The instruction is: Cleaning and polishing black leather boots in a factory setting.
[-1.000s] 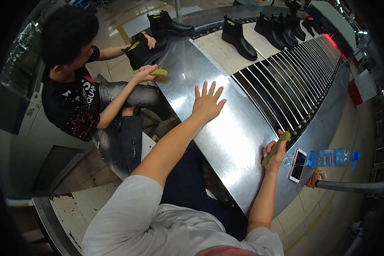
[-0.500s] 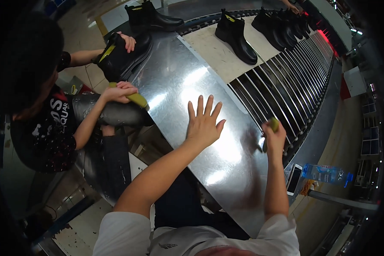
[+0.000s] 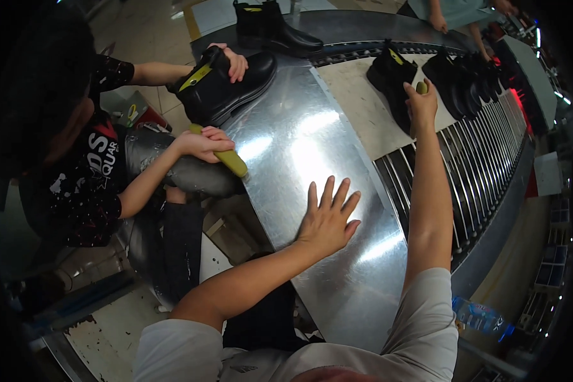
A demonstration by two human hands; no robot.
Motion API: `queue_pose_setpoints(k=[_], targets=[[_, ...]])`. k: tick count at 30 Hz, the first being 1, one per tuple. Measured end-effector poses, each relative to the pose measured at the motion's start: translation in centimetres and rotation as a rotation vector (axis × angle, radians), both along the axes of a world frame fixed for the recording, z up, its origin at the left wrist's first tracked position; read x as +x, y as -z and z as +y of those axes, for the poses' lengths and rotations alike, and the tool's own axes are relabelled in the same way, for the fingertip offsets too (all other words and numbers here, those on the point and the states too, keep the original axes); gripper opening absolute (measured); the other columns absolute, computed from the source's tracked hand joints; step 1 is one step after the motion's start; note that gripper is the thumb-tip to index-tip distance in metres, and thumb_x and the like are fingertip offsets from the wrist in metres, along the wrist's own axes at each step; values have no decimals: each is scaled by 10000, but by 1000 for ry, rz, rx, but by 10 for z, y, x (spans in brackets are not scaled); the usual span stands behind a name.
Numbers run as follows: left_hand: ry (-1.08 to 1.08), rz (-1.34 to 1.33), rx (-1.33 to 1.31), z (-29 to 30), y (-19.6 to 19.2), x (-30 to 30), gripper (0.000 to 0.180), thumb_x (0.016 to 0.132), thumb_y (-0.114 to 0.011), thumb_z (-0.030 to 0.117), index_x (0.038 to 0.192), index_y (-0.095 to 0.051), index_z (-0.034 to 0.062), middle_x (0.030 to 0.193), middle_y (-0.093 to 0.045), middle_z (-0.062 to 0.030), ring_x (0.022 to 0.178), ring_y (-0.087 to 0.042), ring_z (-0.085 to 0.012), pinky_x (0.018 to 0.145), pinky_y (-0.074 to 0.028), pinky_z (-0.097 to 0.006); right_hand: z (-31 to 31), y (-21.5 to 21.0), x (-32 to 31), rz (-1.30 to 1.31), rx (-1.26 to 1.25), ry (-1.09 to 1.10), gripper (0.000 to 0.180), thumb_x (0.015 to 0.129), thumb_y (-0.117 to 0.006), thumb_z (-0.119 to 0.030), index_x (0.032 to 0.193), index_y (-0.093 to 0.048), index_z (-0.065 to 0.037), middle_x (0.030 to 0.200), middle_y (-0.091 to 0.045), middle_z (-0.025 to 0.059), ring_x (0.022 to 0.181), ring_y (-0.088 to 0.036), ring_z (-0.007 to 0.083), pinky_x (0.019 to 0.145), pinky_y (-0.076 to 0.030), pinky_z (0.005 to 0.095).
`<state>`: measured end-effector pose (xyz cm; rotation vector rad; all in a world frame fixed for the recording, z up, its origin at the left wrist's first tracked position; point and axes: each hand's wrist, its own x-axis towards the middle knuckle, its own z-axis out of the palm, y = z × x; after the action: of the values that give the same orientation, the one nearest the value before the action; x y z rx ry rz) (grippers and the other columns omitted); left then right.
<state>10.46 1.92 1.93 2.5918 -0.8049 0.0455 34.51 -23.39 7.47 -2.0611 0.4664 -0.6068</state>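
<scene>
My left hand (image 3: 330, 219) lies flat on the shiny metal table (image 3: 337, 286), fingers spread, with nothing in it. Out over the pale conveyor belt, my right hand (image 3: 424, 107) is closed round a short olive-green tool (image 3: 421, 88); its exact kind is mostly covered by the fingers. That hand overlaps the side of a black ankle boot (image 3: 388, 69) with a yellow inner lining, standing on the belt. Whether the hand touches the boot I cannot tell. More black boots (image 3: 453, 83) stand in a row just to its right.
At the left a seated co-worker holds a black boot (image 3: 213, 92) and a similar olive-green tool (image 3: 233, 162). Another boot (image 3: 274, 28) stands at the table's far end. Metal rollers (image 3: 465, 172) run along the right. A plastic bottle (image 3: 481, 316) lies lower right. Someone's hand (image 3: 438, 22) shows at the far side.
My right hand has reached forward with the olive-green tool, from beside the rollers to the boot on the belt. The whole view has shifted; my left hand stays flat on the table.
</scene>
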Motion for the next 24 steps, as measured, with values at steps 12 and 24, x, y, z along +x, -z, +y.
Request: queue_pose_setpoints(k=[12,24], targets=[[-36,-22,-50,-3,10,-4,591,923,-491,467,1413,-441,140,1508,-319,-154,1415,-220,-393,1115,-116,-620,2,15,28,135,8,24,415,766,-791,-234,1064,-606,-12,768,-664,96,547,-654,171,439,-505,282],[-57,1,-73,-6,17,-1,586,928,-470,452,1419,-428,135,1528,-294,-151,1423,-210,-385,1127,-87,-622,23,-18,-84,82,-142,-112,363,729,-825,-311,874,-662,-21,680,-602,18,515,-513,82,450,-433,228]])
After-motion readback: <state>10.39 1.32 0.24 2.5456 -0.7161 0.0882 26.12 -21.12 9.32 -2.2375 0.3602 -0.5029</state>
